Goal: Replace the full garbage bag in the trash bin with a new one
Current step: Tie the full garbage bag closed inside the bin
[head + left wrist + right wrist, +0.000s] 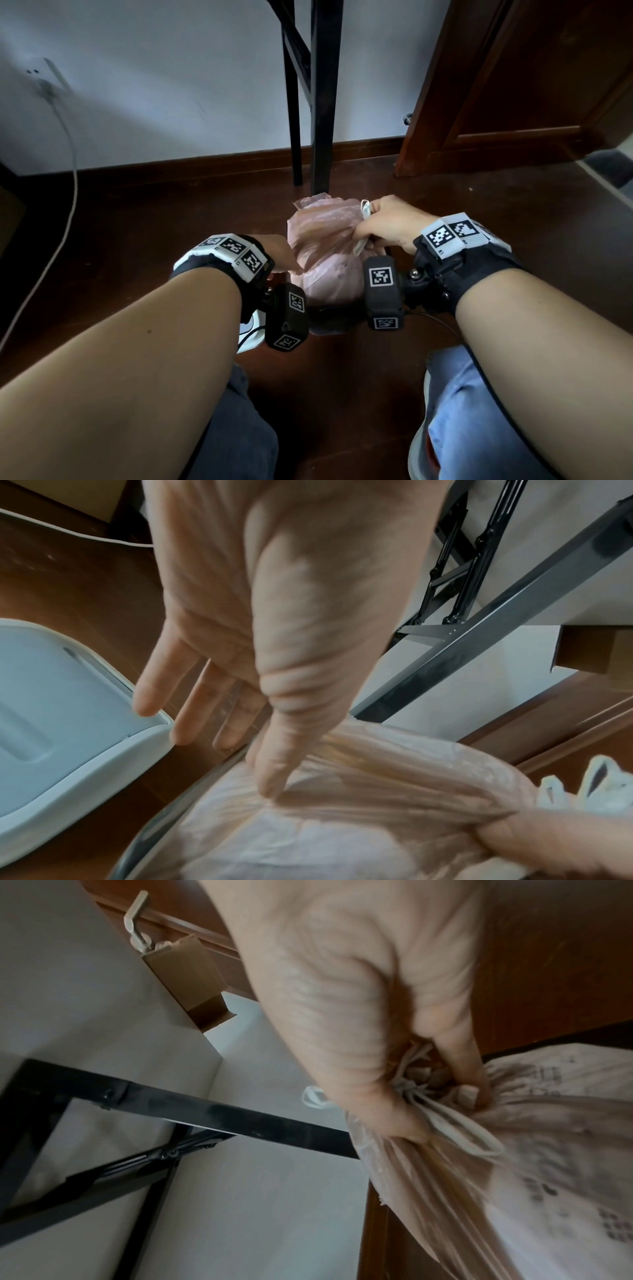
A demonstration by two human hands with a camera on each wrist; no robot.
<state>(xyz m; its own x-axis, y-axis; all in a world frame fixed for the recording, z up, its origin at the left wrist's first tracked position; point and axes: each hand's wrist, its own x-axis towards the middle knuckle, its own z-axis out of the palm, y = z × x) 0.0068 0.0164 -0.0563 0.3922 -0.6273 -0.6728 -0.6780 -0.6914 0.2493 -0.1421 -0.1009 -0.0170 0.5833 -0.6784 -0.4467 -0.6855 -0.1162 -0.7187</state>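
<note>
A full pink translucent garbage bag (325,246) stands in the dark trash bin (330,320) on the floor between my knees. My right hand (375,222) grips the bag's gathered neck together with its white drawstring (459,1123); the right wrist view shows the fingers curled tight round the bunched plastic (514,1177). My left hand (284,258) is at the bag's left side. In the left wrist view its fingers (185,723) are straight and spread, and the thumb tip rests on the bag (342,818) just inside the bin's metal rim (171,813).
The bin's white lid (51,696) lies on the dark wooden floor to the left. Black table legs (322,102) stand right behind the bag. A white cable (68,192) hangs from a wall socket at left. A brown wooden door (513,85) is at right.
</note>
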